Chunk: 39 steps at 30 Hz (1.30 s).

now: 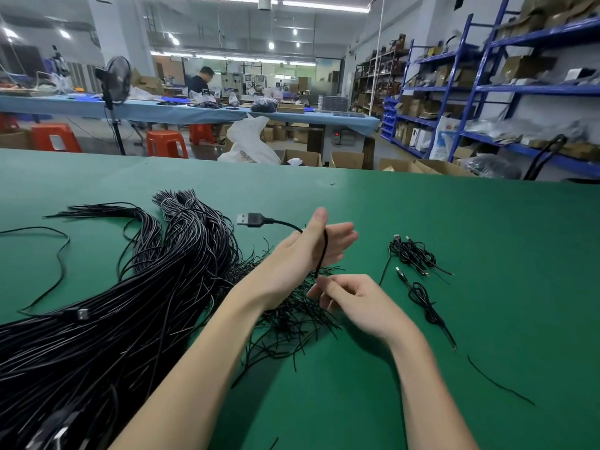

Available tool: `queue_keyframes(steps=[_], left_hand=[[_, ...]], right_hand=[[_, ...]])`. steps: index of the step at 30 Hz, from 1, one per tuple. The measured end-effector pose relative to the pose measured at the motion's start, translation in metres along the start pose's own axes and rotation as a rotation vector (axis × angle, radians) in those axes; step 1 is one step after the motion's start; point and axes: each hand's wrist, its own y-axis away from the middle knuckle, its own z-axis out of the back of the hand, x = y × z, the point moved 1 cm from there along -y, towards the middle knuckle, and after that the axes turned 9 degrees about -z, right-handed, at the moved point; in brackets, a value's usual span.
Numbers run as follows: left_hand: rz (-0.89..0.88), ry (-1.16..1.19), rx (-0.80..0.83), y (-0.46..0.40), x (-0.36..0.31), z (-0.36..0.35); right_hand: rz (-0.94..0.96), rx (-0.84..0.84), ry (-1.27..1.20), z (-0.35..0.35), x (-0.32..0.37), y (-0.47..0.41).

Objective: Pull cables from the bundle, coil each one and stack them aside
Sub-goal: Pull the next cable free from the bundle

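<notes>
1. Cable (293, 226) in play: one black lead, its plug (249, 219) sticking out to the left above the counter (422, 222), the cord wrapping over the back of the left hand (311, 251) and dropping toward the right hand (350, 297).
2. Left hand stands raised with fingers straight and together, acting as the former for the coil; the cord lies across it, not pinched.
3. Right hand sits just below and nearer the body, fingertips (319, 284) pinching the cord's lower run.
4. Key relation: the cord's long axis runs near vertical between the two hands, so I judge the right hand, the nearer one to the free run, will carry the next loop round the left.
5. Bundle (146, 303) sprawls well left; the loose tail trails down into the strands below the hands.
6. Finished coils (412, 254) lie to the right, apart from both hands, the likely drop spot.
</notes>
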Motion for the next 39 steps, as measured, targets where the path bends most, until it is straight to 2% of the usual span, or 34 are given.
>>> queue_keyframes(steps=[4, 6, 10, 12, 14, 16, 20, 22, 25, 28, 30, 32, 34, 36, 39], left_hand=[[0.049, -0.11, 0.225, 0.01, -0.018, 0.001], [0.111, -0.242, 0.359, 0.013, -0.029, 0.0], [0.359, -0.612, 0.556, 0.017, -0.032, -0.014], [0.388, -0.842, 0.59, 0.018, -0.03, -0.019], [0.319, -1.141, 0.559, 0.016, -0.03, -0.017], [0.252, -1.232, 0.486, 0.013, -0.029, -0.012], [0.124, -1.133, 0.32, 0.008, -0.022, 0.0], [0.043, -1.0, 0.175, 0.006, -0.015, 0.004], [0.008, -0.712, -0.054, 0.006, -0.002, 0.007], [-0.008, -0.335, -0.137, 0.002, 0.01, 0.008], [-0.024, 0.006, -0.188, -0.003, 0.011, 0.01], [-0.033, 0.315, -0.154, -0.006, 0.005, 0.011], [-0.033, 0.447, -0.064, -0.003, -0.002, 0.011], [0.009, 0.423, 0.059, 0.005, -0.01, 0.014], [0.135, 0.127, 0.341, 0.016, -0.027, 0.014]], right_hand=[[-0.119, -0.232, 0.218, 0.008, -0.011, -0.002], [-0.092, -0.317, 0.289, 0.012, -0.013, -0.002], [0.024, -0.309, 0.142, 0.015, -0.002, -0.001], [0.086, -0.277, 0.015, 0.017, 0.007, 0.001], [0.133, -0.292, 0.01, 0.02, 0.012, 0.002], [0.161, -0.328, 0.033, 0.025, 0.013, 0.002], [0.221, -0.324, -0.09, 0.028, 0.013, 0.003], [0.213, -0.291, -0.151, 0.025, 0.016, 0.003], [0.185, -0.142, -0.38, 0.017, 0.021, 0.004], [0.124, -0.028, -0.432, 0.009, 0.017, 0.007], [0.063, 0.014, -0.44, 0.004, 0.01, 0.007], [0.018, 0.037, -0.435, 0.0, 0.005, 0.004], [-0.017, 0.064, -0.407, -0.002, 0.003, 0.004], [-0.034, 0.077, -0.367, -0.001, 0.003, 0.006], [0.0, 0.04, -0.135, 0.009, 0.004, 0.009]])
